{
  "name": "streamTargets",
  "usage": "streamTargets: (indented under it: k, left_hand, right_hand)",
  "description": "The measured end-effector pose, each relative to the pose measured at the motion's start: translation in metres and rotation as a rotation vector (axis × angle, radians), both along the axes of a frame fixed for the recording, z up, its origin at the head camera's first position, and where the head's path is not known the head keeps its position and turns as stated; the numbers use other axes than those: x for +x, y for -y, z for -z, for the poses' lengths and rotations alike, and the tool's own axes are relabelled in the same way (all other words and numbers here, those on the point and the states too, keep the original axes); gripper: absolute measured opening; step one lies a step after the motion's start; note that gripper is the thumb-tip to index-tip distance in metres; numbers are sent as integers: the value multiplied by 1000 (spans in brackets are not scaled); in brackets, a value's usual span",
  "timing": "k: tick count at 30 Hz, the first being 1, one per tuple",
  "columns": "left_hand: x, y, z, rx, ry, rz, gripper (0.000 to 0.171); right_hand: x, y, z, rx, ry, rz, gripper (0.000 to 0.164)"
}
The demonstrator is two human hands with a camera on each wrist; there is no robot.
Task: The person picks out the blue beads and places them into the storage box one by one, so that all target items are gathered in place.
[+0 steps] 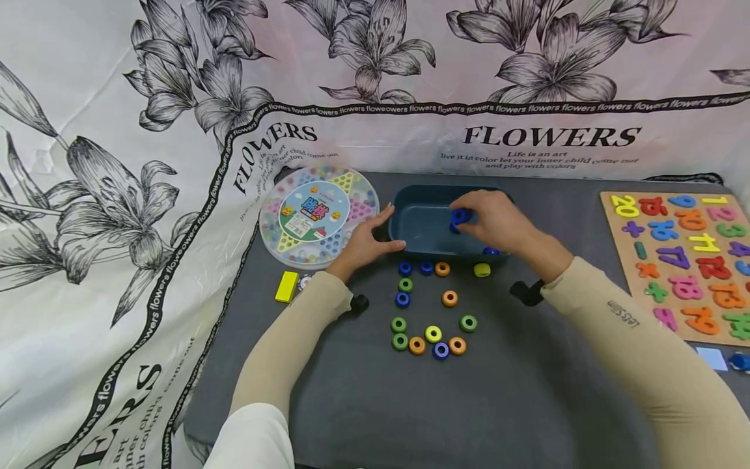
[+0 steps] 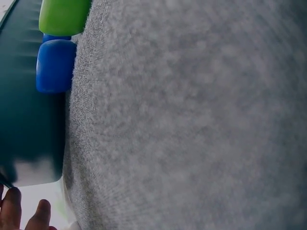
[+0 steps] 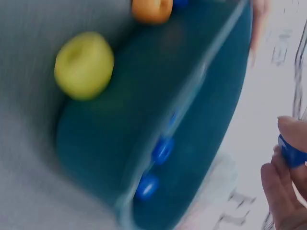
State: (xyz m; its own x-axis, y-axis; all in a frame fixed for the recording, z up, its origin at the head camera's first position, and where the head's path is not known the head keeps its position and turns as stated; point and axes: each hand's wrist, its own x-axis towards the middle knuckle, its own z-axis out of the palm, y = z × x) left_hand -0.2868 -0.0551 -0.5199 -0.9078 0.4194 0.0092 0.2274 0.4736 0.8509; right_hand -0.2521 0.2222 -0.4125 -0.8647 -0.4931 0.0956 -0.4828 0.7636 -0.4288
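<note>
Blue bead (image 1: 461,216) is up over the dark teal bin (image 1: 418,225), pinched by the thumb and fingers of the right hand (image 1: 497,218), so that grip's clamped on it (might be more than one in there, can't tell). Left hand (image 1: 369,242) has thumb and fingers spread apart at the bin's left end, probably just steadying it. A couple of other blues (image 3: 162,149) sit inside, so I'd guess it's mid-sort, with blues going in. Next move calls for loosening up over the bin, then going for the loose blue rings (image 1: 405,268) on the counter (image 1: 363,397).
</note>
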Motion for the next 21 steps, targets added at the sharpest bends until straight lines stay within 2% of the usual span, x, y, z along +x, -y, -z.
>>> streamTargets:
  k: [4,6,11,16,17,19,21]
  left_hand:
    - [0,0,1,9,16,-1,85]
    - [0,0,2,6,26,1,85]
    - [0,0,0,-1,24,2,84]
    - [7,-3,-23,11,24,20,82]
    - [8,-3,-24,8,32,22,83]
    - [7,-2,-21,-6,38,22,85]
    - [4,-1,-12,-13,35,16,86]
  right_hand:
    - [-23,-31,3,-28,45,213,41]
    - [-28,-41,7,-26,62,267,41]
    - [-31,-48,16,11,82,282,43]
    - [-31,-45,15,20,48,274,44]
    - [-32,-45,14,21,47,271,44]
    - [-32,-44,13,22,49,265,44]
    - [-32,-43,11,24,49,262,44]
